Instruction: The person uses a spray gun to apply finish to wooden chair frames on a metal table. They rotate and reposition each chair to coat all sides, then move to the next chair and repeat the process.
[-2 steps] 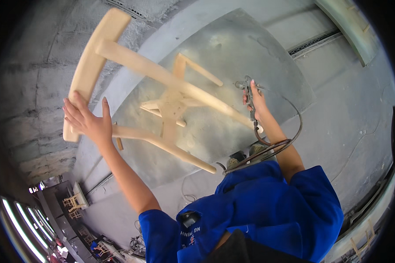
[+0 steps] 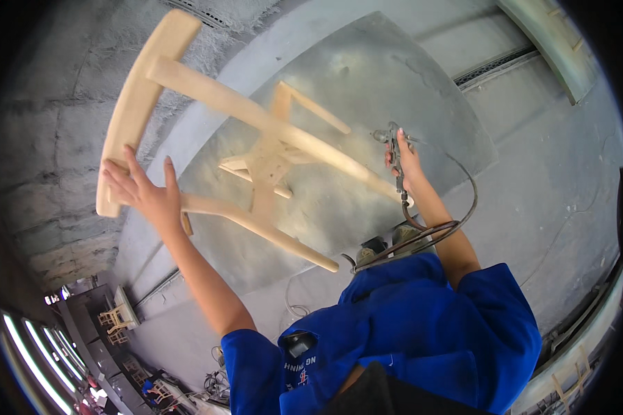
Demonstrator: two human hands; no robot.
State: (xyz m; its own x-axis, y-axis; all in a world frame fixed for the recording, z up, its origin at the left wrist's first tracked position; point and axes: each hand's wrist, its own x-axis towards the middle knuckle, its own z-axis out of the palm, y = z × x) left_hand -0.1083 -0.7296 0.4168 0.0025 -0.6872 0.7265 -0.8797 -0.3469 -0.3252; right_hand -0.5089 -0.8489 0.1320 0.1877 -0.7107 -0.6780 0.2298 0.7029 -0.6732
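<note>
1. Chair frame (image 2: 270, 155), bare wood, lay tilted over a grey slab (image 2: 394, 83), its long axis running from 11 o'clock down to 4 o'clock.
2. Left hand (image 2: 149, 197) gripped the frame's back end at 9 o'clock.
3. Right hand (image 2: 408, 166) was clenched around a spray gun (image 2: 393, 149) at 3 o'clock, just beside the leg tips, hose (image 2: 436, 228) trailing below.

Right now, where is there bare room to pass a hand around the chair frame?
Free: the grey floor slab above the pale unfinished wooden chair frame, and between its legs. Crowded: by the right hand with the metal spray gun and its hose; the left hand grips the curved back.
</note>
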